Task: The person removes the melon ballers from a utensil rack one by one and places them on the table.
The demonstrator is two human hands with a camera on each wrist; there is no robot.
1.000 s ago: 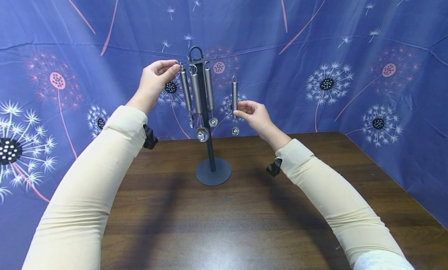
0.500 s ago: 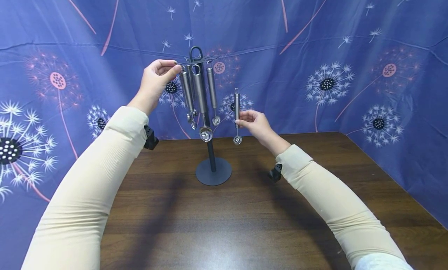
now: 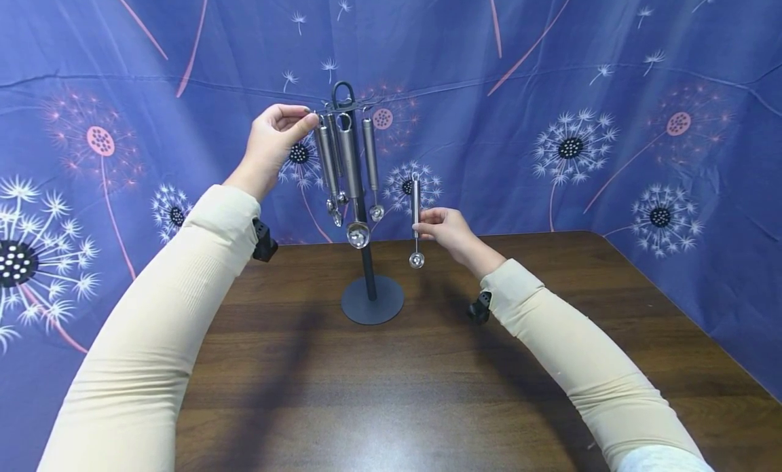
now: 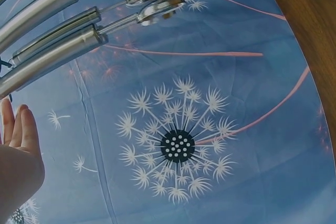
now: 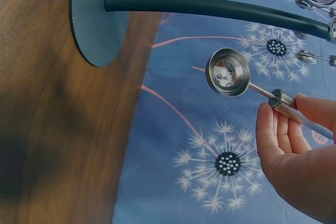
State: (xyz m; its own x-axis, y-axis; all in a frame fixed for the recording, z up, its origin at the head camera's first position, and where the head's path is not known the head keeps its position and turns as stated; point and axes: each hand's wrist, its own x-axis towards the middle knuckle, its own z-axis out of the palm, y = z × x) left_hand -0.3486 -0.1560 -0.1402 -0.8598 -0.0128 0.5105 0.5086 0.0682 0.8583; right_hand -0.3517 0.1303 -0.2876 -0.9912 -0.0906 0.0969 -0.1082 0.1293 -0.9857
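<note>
A black stand holds several steel scoops on hooks round its top. My left hand pinches at the tip of a hook arm on the left, by the ring of a hanging scoop. In the left wrist view, the left hand shows only partly, below the hanging handles. Right of the stand, my right hand holds a round-bowled steel scoop by its handle, bowl downward, above the table. The right wrist view shows the scoop's bowl and thumb and fingers on the lower handle.
The stand rests on a brown wooden table, towards its back edge. A blue dandelion-print cloth hangs behind. In the middle, a large scoop hangs lowest, in front of the pole. Another scoop hangs on the right.
My right hand has lowered the scoop, moving slightly right. The hanging scoops have shifted a little to the right and another shows behind them. My left hand has barely moved.
</note>
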